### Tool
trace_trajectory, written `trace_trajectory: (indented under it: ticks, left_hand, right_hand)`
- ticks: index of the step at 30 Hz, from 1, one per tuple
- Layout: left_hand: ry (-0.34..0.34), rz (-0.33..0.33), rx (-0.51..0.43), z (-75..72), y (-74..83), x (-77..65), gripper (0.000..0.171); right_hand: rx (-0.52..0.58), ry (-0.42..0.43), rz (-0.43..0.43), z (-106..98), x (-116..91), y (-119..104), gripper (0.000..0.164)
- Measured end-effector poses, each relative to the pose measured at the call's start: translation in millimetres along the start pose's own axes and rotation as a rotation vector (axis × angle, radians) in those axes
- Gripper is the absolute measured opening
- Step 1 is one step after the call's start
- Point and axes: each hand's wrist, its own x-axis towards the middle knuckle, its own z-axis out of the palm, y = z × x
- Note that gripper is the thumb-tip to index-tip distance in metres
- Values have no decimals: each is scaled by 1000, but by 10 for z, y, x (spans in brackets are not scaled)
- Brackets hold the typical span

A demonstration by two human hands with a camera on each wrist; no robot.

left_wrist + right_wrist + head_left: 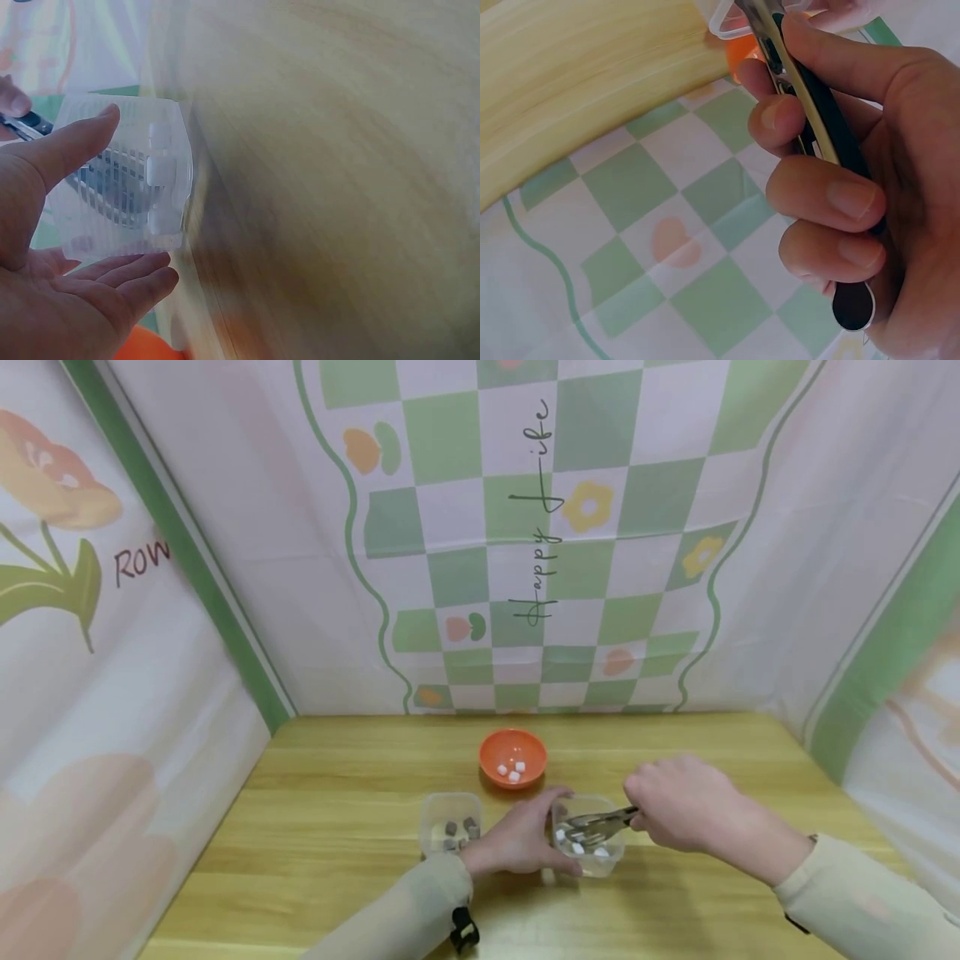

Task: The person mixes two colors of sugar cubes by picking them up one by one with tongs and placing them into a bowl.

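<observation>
My right hand (686, 802) grips metal tongs (600, 827), its fingers curled around the dark-edged handle (829, 124) in the right wrist view. The tongs' slotted heads reach down into a clear plastic container (611, 862) with several white cubes (577, 848) inside. My left hand (517, 839) holds that container from the left, thumb (79, 142) along one side and fingers on the opposite side. Ribbed walls of the container partly blur the tong heads in the left wrist view.
An orange bowl (491, 743) with a few white cubes in it stands behind my left hand. Left of that hand is a second clear container (438, 802) holding several dark grey cubes (452, 828), partly behind my wrist. A printed curtain (517, 568) borders the wooden table (315, 843).
</observation>
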Motion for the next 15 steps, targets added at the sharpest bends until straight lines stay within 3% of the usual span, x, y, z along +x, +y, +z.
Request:
trace_trajectory:
  ticks: [15]
  left_hand:
    - [-1,-7,9,8,0,-11,108]
  right_hand:
    - [129,18,59,38,-257,117,37]
